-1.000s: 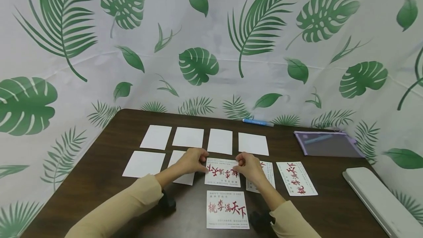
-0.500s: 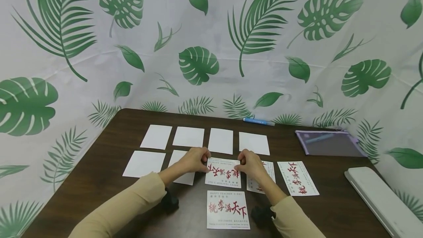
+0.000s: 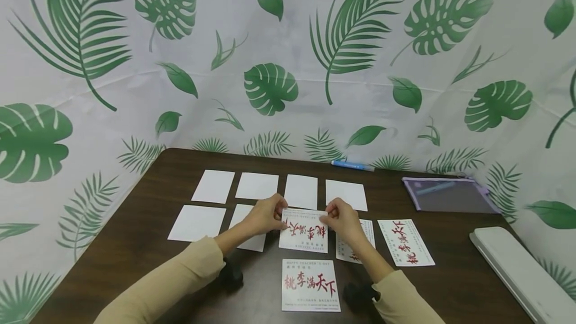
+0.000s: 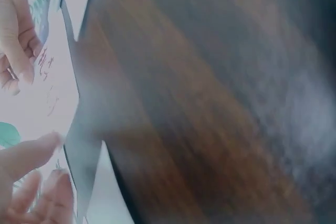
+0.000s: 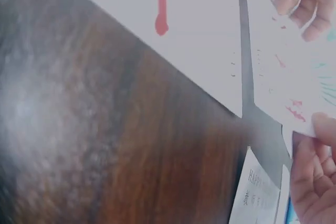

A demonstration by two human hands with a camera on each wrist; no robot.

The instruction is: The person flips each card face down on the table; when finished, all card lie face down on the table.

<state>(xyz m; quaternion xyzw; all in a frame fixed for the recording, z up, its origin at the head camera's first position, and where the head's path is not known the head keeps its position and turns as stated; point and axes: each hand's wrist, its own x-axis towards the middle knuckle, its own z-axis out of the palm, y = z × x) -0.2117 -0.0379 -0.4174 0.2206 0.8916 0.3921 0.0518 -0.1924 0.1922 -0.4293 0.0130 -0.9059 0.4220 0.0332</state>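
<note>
Both hands hold one printed card point(image 3: 303, 234) with red characters, its far edge lifted off the dark table point(image 3: 135, 244). My left hand point(image 3: 265, 214) pinches the card's far left corner; my right hand point(image 3: 340, 218) pinches its far right corner. The card point(image 4: 37, 103) shows pale in the left wrist view between the fingers point(image 4: 31, 153). In the right wrist view the card point(image 5: 294, 82) slants above the table near my right fingers point(image 5: 315, 182). Another printed card point(image 3: 310, 285) lies flat nearer me.
Several blank white cards point(image 3: 256, 186) lie in two rows beyond the hands. Two more printed cards point(image 3: 406, 242) lie to the right. A blue pen point(image 3: 352, 165) lies at the far edge, a purple pouch point(image 3: 450, 195) and a white case point(image 3: 517, 271) at right.
The far edge of the held card has risen off the table, and both hands have lifted and shifted slightly away from me.
</note>
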